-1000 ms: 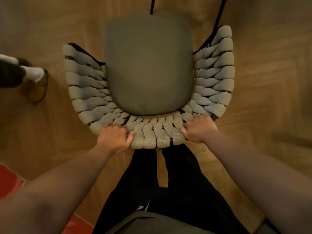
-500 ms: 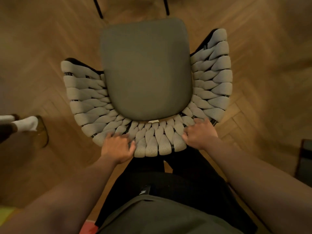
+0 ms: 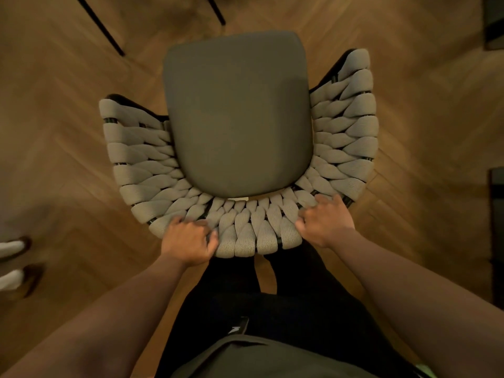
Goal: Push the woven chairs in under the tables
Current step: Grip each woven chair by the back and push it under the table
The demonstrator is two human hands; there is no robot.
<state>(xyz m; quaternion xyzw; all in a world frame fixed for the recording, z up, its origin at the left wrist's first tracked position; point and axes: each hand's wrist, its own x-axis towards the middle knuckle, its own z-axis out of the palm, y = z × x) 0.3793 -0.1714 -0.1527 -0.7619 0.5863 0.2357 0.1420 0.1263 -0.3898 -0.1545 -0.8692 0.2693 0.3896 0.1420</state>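
I look straight down on a woven chair (image 3: 346, 137) with a curved back of thick grey rope bands and a dark grey seat cushion (image 3: 237, 115). My left hand (image 3: 188, 241) grips the top of the backrest left of centre, fingers curled over the bands. On the right part of the backrest top, my right hand (image 3: 327, 222) grips the rim the same way. Thin black table legs (image 3: 101, 25) stand on the floor beyond the chair's front. No table top is in view.
The floor is herringbone wood (image 3: 422, 105). Another person's feet in white socks and brown shoes (image 3: 19, 266) stand at the left edge. Dark furniture edges (image 3: 496, 241) show at the right border. My own legs in black trousers stand right behind the chair.
The chair has turned and shifted with both hands still gripping its backrest; the black table legs now lie further left, and the other person's feet have slid down the left edge.
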